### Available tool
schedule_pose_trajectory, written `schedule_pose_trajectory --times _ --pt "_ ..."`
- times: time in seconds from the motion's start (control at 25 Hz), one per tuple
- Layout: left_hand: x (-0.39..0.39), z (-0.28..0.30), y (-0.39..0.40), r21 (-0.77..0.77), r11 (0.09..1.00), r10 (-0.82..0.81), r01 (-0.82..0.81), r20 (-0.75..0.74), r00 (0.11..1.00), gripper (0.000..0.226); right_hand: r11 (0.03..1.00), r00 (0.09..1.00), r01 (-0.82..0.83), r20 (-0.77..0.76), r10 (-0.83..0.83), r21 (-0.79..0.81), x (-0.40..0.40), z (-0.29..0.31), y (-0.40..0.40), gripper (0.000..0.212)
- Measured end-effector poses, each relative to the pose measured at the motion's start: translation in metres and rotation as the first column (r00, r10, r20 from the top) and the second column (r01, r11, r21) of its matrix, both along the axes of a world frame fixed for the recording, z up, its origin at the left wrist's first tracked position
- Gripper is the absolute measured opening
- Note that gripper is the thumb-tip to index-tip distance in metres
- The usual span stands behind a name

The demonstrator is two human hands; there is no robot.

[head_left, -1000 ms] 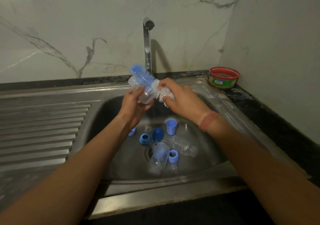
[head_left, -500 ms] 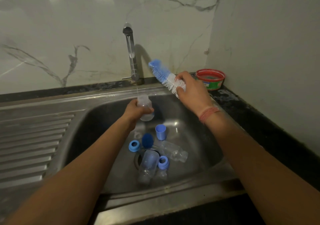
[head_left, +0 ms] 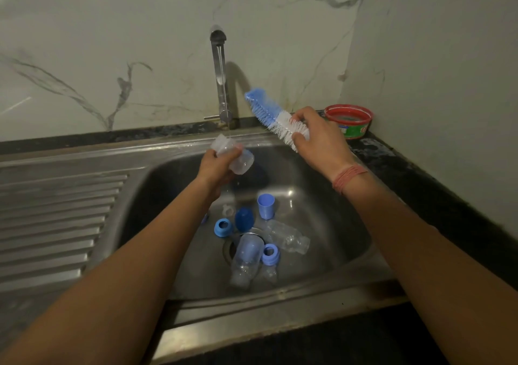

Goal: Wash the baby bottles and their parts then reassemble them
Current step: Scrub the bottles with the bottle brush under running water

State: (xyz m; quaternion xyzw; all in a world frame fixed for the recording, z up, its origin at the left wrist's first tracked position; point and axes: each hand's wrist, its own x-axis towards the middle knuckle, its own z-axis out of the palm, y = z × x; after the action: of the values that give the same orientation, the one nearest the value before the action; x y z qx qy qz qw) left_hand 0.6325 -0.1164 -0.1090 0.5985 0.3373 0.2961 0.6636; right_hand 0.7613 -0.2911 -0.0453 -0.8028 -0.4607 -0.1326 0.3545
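My left hand [head_left: 215, 168] grips a clear baby bottle [head_left: 235, 155], tilted under the thin stream of water from the tap [head_left: 220, 75]. My right hand [head_left: 316, 137] holds a blue and white bottle brush [head_left: 273, 117] by its white bristle end, raised to the right of the tap. On the floor of the steel sink [head_left: 330, 196] lie two more clear bottles [head_left: 246, 258] [head_left: 288, 237], two blue collar rings [head_left: 223, 227] [head_left: 270, 254], a light blue cap [head_left: 265, 206], a dark blue cap [head_left: 244, 218] and a clear teat [head_left: 228, 211].
A ribbed steel draining board [head_left: 56, 224] lies left of the basin. A red-rimmed tub [head_left: 349, 120] stands on the dark counter [head_left: 420, 185] at the back right corner. Marble walls close the back and right side.
The brush came out of the bottle and my right hand carried it up and right. My left hand lowered the bottle under the running water and tilted it sideways.
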Motion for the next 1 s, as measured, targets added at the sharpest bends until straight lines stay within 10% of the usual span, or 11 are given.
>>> schedule_pose_trajectory --times 0.32,0.72,1.0 --pt "0.004 0.01 -0.004 -0.438 0.897 0.012 0.063 0.166 0.986 0.058 1.0 1.0 -0.008 0.009 0.008 -0.01 -0.002 -0.001 0.0 0.032" --pt "0.004 0.005 -0.002 -0.05 0.996 -0.069 0.069 -0.004 0.998 0.05 1.0 1.0 -0.012 0.009 0.012 -0.021 -0.004 0.0 -0.001 0.032" --pt "0.005 0.011 -0.003 -0.238 0.963 -0.117 0.126 0.053 0.992 0.038 0.999 1.0 -0.016 0.026 0.017 -0.038 -0.005 -0.001 0.0 0.031"
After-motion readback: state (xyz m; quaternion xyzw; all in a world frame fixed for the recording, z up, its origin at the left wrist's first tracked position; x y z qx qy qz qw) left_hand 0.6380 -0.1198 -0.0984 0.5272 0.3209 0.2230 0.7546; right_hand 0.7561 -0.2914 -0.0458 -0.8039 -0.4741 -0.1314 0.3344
